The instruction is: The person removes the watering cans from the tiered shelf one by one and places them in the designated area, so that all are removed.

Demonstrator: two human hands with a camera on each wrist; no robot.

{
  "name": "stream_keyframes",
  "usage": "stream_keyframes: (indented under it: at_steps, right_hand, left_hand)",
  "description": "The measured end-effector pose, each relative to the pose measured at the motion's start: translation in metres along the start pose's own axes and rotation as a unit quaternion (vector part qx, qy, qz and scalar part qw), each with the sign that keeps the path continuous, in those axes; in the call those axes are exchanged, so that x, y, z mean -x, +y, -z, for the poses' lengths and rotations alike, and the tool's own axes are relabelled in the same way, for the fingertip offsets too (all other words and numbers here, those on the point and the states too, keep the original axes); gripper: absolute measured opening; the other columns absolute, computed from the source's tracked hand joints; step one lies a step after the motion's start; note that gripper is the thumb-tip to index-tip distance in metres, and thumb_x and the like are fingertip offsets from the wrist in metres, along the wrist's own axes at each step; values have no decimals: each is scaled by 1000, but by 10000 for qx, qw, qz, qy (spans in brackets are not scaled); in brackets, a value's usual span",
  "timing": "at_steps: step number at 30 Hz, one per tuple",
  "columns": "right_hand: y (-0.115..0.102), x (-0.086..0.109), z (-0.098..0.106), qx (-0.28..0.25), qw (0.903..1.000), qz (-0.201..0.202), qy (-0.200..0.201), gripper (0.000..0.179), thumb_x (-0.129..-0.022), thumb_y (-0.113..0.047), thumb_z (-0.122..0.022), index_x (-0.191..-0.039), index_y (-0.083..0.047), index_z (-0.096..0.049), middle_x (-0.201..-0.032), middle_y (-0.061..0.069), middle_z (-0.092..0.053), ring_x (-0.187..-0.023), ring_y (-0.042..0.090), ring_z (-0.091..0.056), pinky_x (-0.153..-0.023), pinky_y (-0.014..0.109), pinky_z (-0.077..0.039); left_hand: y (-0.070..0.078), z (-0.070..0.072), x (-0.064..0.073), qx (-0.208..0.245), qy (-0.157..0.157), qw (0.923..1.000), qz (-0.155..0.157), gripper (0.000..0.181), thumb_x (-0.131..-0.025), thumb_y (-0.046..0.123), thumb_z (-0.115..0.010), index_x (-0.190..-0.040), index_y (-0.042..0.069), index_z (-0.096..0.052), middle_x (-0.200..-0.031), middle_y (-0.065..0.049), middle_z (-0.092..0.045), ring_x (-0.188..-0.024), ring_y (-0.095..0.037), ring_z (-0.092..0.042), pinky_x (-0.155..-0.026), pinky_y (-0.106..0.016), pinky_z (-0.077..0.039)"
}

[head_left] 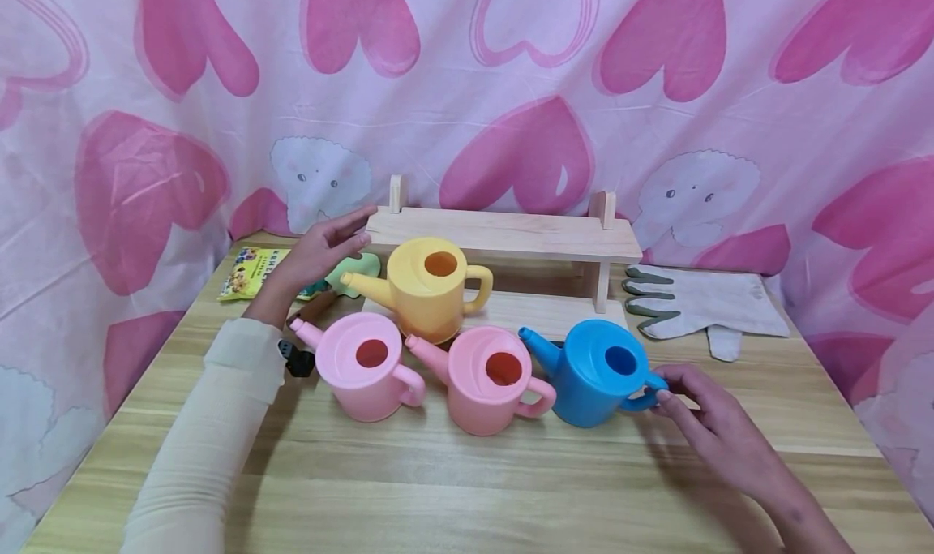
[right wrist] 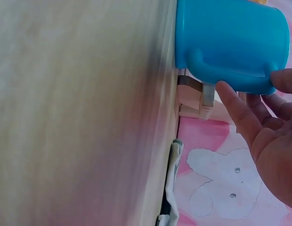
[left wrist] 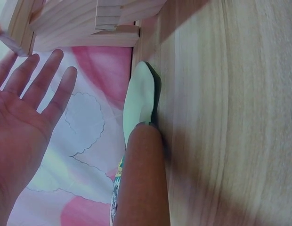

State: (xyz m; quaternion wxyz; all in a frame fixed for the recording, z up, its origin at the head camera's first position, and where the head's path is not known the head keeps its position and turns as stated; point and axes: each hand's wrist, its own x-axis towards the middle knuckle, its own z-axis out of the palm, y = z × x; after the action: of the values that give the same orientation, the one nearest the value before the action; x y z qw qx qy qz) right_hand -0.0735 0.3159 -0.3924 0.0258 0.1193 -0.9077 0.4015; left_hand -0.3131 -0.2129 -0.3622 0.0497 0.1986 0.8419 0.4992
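The right hand (head_left: 718,432) pinches the handle of a blue watering can (head_left: 594,375), which stands upright on the table. In the right wrist view, the thumb (right wrist: 285,81) lies on the near side of the handle, with the fingers beside and behind it. The left hand (head_left: 321,250) reaches out with nearly straight fingers and touches the left end of a two-tier wooden shelf (head_left: 503,234). Left of the blue can are two pink watering cans, a lighter one (head_left: 346,355) and a darker one (head_left: 477,388). A yellow watering can (head_left: 426,294) stands behind them, by the lower tier.
White work gloves with green fingertips (head_left: 704,298) lie at the right. A yellow packet (head_left: 251,274), a green-bladed trowel (left wrist: 140,94) and a small black object (head_left: 297,359) are at the left. Heart-patterned cloth (head_left: 511,148) hangs behind the wooden table (head_left: 452,497).
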Motion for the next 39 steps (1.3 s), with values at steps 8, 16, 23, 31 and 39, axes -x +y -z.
stream_keyframes:
  at_steps: [8, 16, 23, 31, 39]
  right_hand:
    - [-2, -2, 5, -6, 9998, 162, -88, 22, -107, -8, -56, -128, -8, -60, -119, 6, -65, -104, 15, -66, -83, 24, -58]
    - [-3, -4, 8, 405, 9980, 480, -21, 34, -101, -5, -66, -134, -11, -61, -122, 3, -65, -108, 7, -63, -84, 18, -56]
    - [-20, -23, 25, 843, 9904, 951, 543, 49, -94, -2, -74, -139, -9, -57, -128, 7, -59, -113, 4, -56, -89, 7, -46]
    - [-62, -66, 42, 1460, 9777, 1481, 288, 62, -86, -6, -84, -141, -13, -58, -134, 5, -60, -108, 24, -64, -71, 23, -58]
    - [-99, -114, 31, 1480, 9732, 1646, -628, 52, -95, -21, -76, -143, -12, -58, -134, 7, -62, -107, 22, -64, -76, 39, -62]
  left_hand:
    - [27, 0, 13, -26, -121, 9999, -8, 59, -108, 28, -55, -162, 12, -35, -164, -12, -35, -137, -38, -49, -104, -52, -49]
    - [20, 0, 9, 36, -94, 9999, 26, 61, -107, 28, -57, -162, 13, -35, -164, -10, -34, -138, -35, -49, -105, -54, -48]
    - [-6, 3, -1, 26, -25, 10000, -64, 61, -106, 35, -59, -162, 24, -38, -164, -4, -35, -139, -31, -49, -102, -52, -51]
    - [-4, 2, -2, 51, -3, 9999, -109, 62, -105, 38, -61, -161, 25, -39, -163, 0, -36, -139, -28, -49, -102, -48, -52]
    - [-2, 1, 0, 52, -31, 10000, -31, 61, -107, 31, -58, -162, 20, -36, -164, -5, -35, -138, -32, -49, -103, -52, -50]
